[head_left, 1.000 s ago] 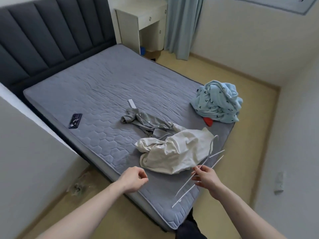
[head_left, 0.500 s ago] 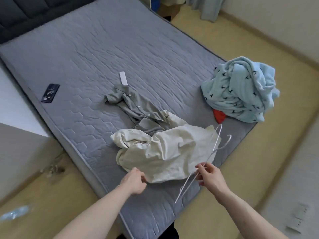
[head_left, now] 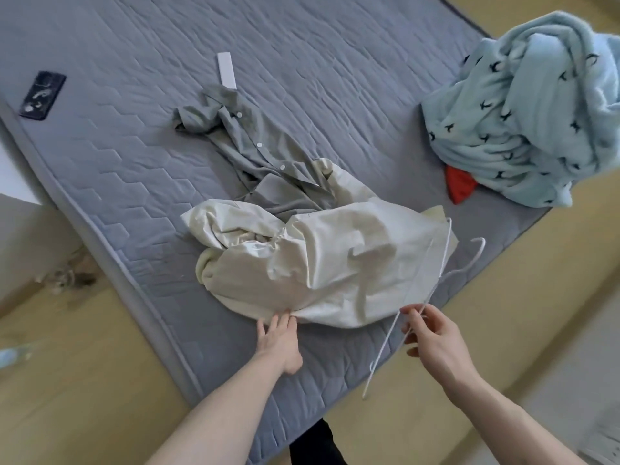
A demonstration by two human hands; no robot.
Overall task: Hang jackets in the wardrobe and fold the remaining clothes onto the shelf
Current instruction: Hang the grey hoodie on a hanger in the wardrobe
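A crumpled cream jacket (head_left: pixel 322 263) lies near the front edge of the grey mattress (head_left: pixel 127 169). A grey-green button shirt (head_left: pixel 248 146) lies behind it, partly underneath. My left hand (head_left: pixel 280 340) has straight fingers touching the jacket's near hem. My right hand (head_left: pixel 432 333) pinches thin white wire hangers (head_left: pixel 416 307), whose hooks reach up over the jacket's right side. A light blue patterned garment (head_left: pixel 523 112) is heaped at the mattress's right corner, with a red piece (head_left: pixel 459 189) showing under it.
A dark phone (head_left: pixel 43 95) lies at the mattress's left edge and a small white bar (head_left: pixel 226 70) lies beyond the shirt. Yellowish floor surrounds the bed. A pale wall panel (head_left: pixel 20 236) stands at the left.
I have leaned in over the bed. My left hand went from a loose fist to straight fingers reaching the jacket's hem. My right hand kept the hangers, now over the jacket's right edge.
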